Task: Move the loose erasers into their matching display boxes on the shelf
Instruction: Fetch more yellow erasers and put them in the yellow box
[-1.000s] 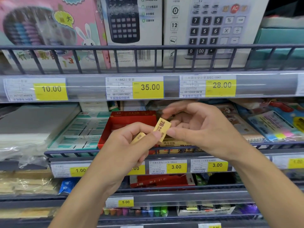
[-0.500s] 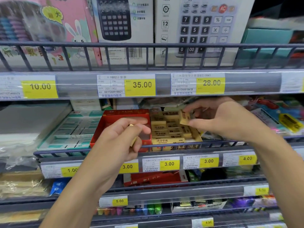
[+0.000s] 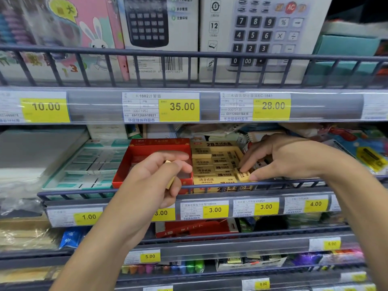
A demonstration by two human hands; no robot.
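A shopper's right hand (image 3: 291, 158) pinches a yellow eraser (image 3: 243, 174) at the yellow box's (image 3: 218, 186) front corner, at 3 o'clock from the red box (image 3: 134, 162). The left hand (image 3: 153, 181), fingers curled narrow, grips another eraser (image 3: 170, 181) in front of the red box.

Wire shelf (image 3: 210, 186) w/ red box (image 3: 147, 150), yellow eraser box (image 3: 212, 147), teal box (image 3: 88, 164).

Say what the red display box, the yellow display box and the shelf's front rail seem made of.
Red display box: likely printed cardboard, thin folded walls, slight sheen. Yellow display box: likely the same, printed flap. Front rail: probably coated metal wire, thin dark bars, matte.
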